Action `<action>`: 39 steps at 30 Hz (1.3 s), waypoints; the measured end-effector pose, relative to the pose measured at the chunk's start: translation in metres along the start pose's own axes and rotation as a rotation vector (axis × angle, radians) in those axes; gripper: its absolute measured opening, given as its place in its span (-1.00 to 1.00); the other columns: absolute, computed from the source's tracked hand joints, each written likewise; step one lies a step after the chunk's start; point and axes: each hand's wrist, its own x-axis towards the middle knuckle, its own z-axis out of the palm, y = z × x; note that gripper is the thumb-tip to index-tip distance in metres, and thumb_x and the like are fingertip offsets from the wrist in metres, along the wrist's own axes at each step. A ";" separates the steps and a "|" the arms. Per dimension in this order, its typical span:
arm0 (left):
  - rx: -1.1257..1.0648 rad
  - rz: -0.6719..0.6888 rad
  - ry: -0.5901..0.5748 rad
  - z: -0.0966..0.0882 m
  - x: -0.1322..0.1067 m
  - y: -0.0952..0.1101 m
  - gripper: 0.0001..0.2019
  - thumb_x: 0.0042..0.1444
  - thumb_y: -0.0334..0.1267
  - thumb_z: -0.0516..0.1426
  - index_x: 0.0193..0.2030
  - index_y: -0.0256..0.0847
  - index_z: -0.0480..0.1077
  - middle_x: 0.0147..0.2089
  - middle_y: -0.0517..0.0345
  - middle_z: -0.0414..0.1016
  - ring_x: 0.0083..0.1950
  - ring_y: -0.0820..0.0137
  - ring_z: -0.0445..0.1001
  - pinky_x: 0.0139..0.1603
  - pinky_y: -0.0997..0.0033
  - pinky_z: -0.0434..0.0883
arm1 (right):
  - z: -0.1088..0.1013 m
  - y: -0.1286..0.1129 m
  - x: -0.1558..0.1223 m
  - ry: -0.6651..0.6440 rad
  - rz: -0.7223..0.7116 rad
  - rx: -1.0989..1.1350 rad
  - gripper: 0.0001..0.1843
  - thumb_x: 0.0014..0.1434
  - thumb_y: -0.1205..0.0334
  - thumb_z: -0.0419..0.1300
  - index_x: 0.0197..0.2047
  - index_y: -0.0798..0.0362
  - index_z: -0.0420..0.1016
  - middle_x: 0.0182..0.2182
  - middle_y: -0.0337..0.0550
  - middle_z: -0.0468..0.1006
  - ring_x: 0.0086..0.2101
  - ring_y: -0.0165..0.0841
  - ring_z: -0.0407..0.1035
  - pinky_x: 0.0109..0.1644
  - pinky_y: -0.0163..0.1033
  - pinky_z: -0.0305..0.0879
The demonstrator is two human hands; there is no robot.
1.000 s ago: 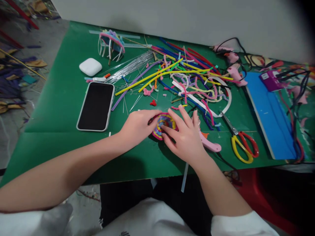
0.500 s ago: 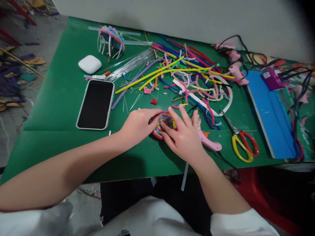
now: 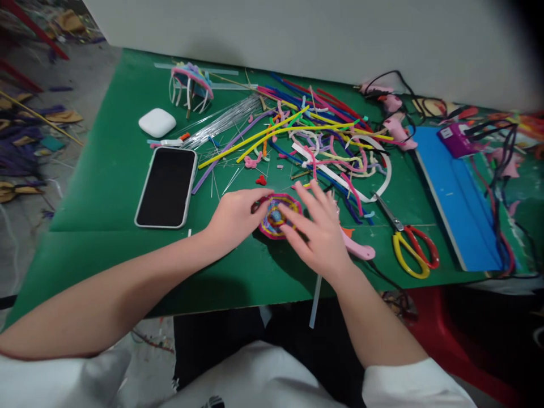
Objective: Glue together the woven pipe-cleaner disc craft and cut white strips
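Note:
A round disc of coiled pipe cleaners (image 3: 277, 216), pink at the rim with yellow, purple and blue rings inside, lies near the table's front. My left hand (image 3: 238, 218) pinches its left edge between thumb and fingers. Over its right side hovers my right hand (image 3: 321, 235), fingers spread; the thumb and index tips are at the disc, and I cannot tell if they touch it. Partly behind that hand rests a pink glue gun (image 3: 360, 247), a clear glue stick (image 3: 315, 303) jutting past the table edge.
Scissors (image 3: 403, 232) lie right of the glue gun, beside a blue board (image 3: 457, 204). Loose pipe cleaners (image 3: 297, 127) cover the table's middle. At left are a phone (image 3: 166, 188), a white case (image 3: 157, 123) and a small pipe-cleaner umbrella shape (image 3: 191, 85). Cables and more glue guns (image 3: 399, 131) sit far right.
My right hand's fingers have drawn back from the disc's middle, so its blue centre now shows. The disc looks flatter. My left hand keeps its hold, and the view has shifted slightly.

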 end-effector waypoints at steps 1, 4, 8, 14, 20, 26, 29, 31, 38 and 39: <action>-0.006 0.004 0.033 0.000 0.000 0.001 -0.75 0.13 -0.31 0.10 -0.07 -0.22 0.48 -0.20 0.16 0.61 -0.33 0.47 0.54 -0.25 0.52 0.45 | -0.002 0.002 0.000 0.085 0.048 0.079 -0.66 0.19 0.21 0.12 0.04 0.00 0.44 0.16 0.06 0.33 0.21 -0.05 0.09 0.23 0.19 0.04; -0.004 0.065 0.149 -0.002 -0.004 0.006 -0.73 0.15 -0.31 0.09 -0.02 -0.22 0.45 -0.12 0.13 0.59 -0.28 0.49 0.54 -0.30 0.58 0.45 | -0.004 0.005 0.001 0.197 0.273 0.406 -0.43 0.14 0.21 0.19 0.22 -0.04 0.20 0.06 -0.01 0.42 0.06 -0.21 0.32 0.08 -0.05 0.34; 0.021 0.236 0.288 -0.002 -0.012 0.016 -0.75 0.16 -0.36 0.08 -0.02 -0.23 0.43 -0.10 0.13 0.58 -0.24 0.51 0.55 -0.24 0.60 0.47 | 0.003 -0.003 0.003 0.106 0.472 0.743 -0.20 0.05 0.23 0.27 0.30 -0.08 0.00 -0.11 -0.08 0.52 -0.21 -0.28 0.49 -0.22 -0.20 0.50; 0.041 0.305 0.247 0.003 -0.021 0.018 -0.68 0.12 -0.34 0.12 0.04 -0.21 0.38 -0.12 0.11 0.58 -0.29 0.50 0.55 -0.21 0.55 0.48 | 0.007 -0.011 0.002 0.212 0.487 0.619 -0.38 0.06 0.38 0.22 0.19 -0.11 0.23 -0.23 -0.21 0.56 -0.29 -0.35 0.48 -0.24 -0.25 0.48; -0.005 0.406 0.144 0.001 -0.020 0.012 -0.72 0.10 -0.38 0.11 -0.02 -0.26 0.39 -0.16 0.07 0.59 -0.21 0.43 0.55 -0.15 0.51 0.47 | 0.006 -0.011 -0.005 0.279 0.227 0.468 -0.42 0.07 0.48 0.13 0.15 -0.14 0.29 -0.15 -0.24 0.57 -0.21 -0.36 0.48 -0.11 -0.23 0.45; -0.056 0.557 0.274 0.001 -0.022 0.015 -0.77 0.10 -0.36 0.13 -0.08 -0.26 0.41 -0.25 0.02 0.59 -0.31 0.41 0.55 -0.26 0.49 0.47 | 0.004 -0.016 -0.007 0.389 0.048 0.331 -0.43 0.10 0.47 0.10 0.18 -0.09 0.26 -0.16 -0.15 0.57 -0.21 -0.32 0.49 -0.17 -0.22 0.45; -0.096 0.635 0.307 0.000 -0.025 0.017 -0.73 0.08 -0.39 0.14 -0.04 -0.31 0.38 -0.22 -0.07 0.59 -0.27 0.35 0.56 -0.25 0.45 0.49 | 0.003 -0.018 -0.007 0.466 -0.043 0.301 -0.43 0.11 0.43 0.14 0.20 -0.03 0.25 -0.19 -0.12 0.59 -0.24 -0.31 0.49 -0.19 -0.23 0.46; -0.097 0.694 0.307 -0.003 -0.026 0.017 -0.70 0.10 -0.40 0.10 0.00 -0.33 0.36 -0.21 -0.11 0.58 -0.23 0.32 0.56 -0.24 0.42 0.50 | 0.003 -0.018 -0.008 0.527 -0.105 0.272 -0.44 0.13 0.35 0.16 0.21 -0.01 0.24 -0.20 -0.09 0.60 -0.23 -0.27 0.49 -0.19 -0.18 0.48; -0.030 0.839 0.280 -0.013 -0.024 0.022 -0.65 0.16 -0.37 0.04 0.10 -0.36 0.31 -0.18 -0.17 0.59 -0.18 0.29 0.57 -0.21 0.37 0.54 | 0.002 -0.014 -0.013 0.589 -0.204 0.302 -0.46 0.17 0.32 0.09 0.23 0.06 0.21 -0.14 0.01 0.59 -0.10 -0.19 0.46 -0.06 0.01 0.46; -0.023 0.848 0.283 -0.013 -0.023 0.022 -0.65 0.17 -0.36 0.03 0.11 -0.34 0.31 -0.17 -0.14 0.59 -0.17 0.30 0.57 -0.19 0.37 0.54 | 0.003 -0.014 -0.013 0.609 -0.203 0.312 -0.47 0.18 0.33 0.07 0.23 0.04 0.21 -0.12 0.00 0.58 -0.10 -0.19 0.46 -0.07 0.03 0.46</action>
